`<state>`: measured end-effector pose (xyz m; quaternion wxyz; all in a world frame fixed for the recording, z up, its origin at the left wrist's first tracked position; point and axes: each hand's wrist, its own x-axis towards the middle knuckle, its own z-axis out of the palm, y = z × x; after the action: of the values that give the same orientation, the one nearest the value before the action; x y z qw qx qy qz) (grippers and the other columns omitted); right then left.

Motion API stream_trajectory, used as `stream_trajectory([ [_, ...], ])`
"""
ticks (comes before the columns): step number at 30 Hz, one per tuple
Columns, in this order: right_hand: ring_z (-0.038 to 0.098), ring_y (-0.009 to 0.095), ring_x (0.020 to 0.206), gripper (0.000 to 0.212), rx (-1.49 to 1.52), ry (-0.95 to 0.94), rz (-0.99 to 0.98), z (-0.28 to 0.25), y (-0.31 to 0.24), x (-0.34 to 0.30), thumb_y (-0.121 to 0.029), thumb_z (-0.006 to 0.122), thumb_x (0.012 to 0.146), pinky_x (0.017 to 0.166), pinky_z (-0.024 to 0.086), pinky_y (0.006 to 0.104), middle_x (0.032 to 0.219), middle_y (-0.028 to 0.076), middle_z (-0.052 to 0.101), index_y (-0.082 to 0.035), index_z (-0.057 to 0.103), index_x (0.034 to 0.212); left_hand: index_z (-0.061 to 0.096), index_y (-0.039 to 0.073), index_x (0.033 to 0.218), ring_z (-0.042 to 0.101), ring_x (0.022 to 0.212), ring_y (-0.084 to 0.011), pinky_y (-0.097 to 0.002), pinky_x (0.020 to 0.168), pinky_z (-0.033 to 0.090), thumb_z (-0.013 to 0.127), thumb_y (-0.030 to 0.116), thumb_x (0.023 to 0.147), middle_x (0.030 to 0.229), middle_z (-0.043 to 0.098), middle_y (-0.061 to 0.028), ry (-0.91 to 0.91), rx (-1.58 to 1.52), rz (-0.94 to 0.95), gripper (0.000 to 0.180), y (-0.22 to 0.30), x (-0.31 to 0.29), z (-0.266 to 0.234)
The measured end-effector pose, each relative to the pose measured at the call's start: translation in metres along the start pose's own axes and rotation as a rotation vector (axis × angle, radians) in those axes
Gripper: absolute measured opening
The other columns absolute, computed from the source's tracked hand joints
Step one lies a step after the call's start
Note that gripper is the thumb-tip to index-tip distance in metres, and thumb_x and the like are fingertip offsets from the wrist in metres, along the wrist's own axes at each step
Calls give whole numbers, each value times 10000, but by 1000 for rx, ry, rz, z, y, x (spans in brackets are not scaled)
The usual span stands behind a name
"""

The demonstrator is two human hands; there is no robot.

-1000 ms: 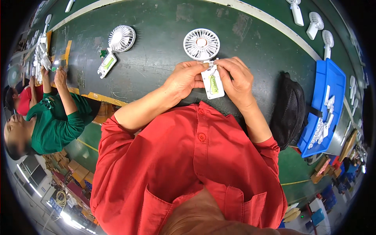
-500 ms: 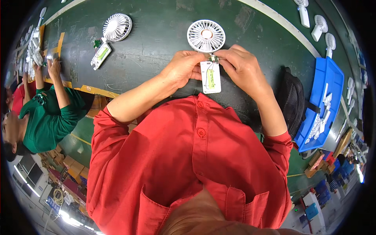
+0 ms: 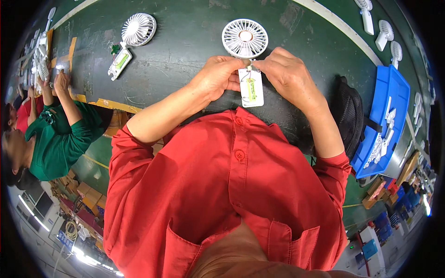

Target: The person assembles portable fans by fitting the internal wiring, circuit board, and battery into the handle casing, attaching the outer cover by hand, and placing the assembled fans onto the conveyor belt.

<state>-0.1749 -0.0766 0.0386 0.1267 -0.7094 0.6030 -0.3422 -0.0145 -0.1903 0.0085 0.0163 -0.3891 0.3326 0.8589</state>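
- White fan [image 3: 245, 36], right in front of the wearer: its handle [image 3: 259, 92] comes nearest the red shirt [image 3: 194, 176], inside up, battery [image 3: 251, 90] on show, presumably so the innards stay in sight.
- Left hand [image 3: 214, 78] has a narrow grip on the handle's upper left corner, thumb on top, fingers beneath; it looks like the steadying side.
- Right hand [image 3: 288, 76] meets it from across, fingertips pinched at that same neck end; exactly which small part they have is hidden.
- Just past the fingertips, the round fan head lies grille up on the green desk [image 3: 194, 32], which probably spares the hands its weight.
- Off to the right, a black mesh bag [image 3: 348, 116] sits beside a blue bin [image 3: 390, 83] with white parts [image 3: 385, 139] inside, likely corralled there to stop them scattering.
- Over left, a second fan [image 3: 138, 29] lies with its handle open and a green board [image 3: 115, 49] outside it.
- Farther left, a co-worker in green [image 3: 65, 148] has both hands up at the desk.
- Far right, more white fans [image 3: 385, 34] lie beyond the pale strip [image 3: 333, 18].
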Motion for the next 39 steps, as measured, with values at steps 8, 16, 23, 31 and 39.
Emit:
stream_trajectory([
  [8,576,236,733,186,-8,-26,-26,1,2,-2,-17,631,707,632,494,340,736,70,598,-29,659,890,609,-49,972,661,731,-200,-350,676,577,609,169,854,855,655,-141,9,-13,24,249,-2,2,1],
  [16,560,224,740,228,-42,-32,-48,3,4,-3,-29,633,695,645,495,330,710,50,552,-42,661,921,608,-52,980,664,744,-198,-340,672,576,601,168,861,861,656,-140,-5,-4,31,250,0,3,-1],
  [23,551,208,798,279,-126,-82,-92,4,3,-3,-43,621,668,680,500,318,752,35,545,-42,654,945,602,-55,990,670,773,-209,-340,694,575,571,160,880,888,660,-152,-57,-43,24,244,0,3,-2],
  [31,535,192,811,302,-170,-149,-113,3,2,-2,-52,617,661,692,502,304,768,23,534,-33,645,960,588,-56,1019,672,817,-234,-365,740,568,561,160,884,916,659,-168,-67,-29,23,256,-1,2,-3],
  [39,530,181,814,288,-240,-211,-159,0,-5,0,-56,620,654,691,504,301,788,19,542,-14,632,939,587,-59,1014,668,816,-224,-349,734,565,555,151,887,911,655,-152,-81,-44,21,247,-2,4,-6],
])
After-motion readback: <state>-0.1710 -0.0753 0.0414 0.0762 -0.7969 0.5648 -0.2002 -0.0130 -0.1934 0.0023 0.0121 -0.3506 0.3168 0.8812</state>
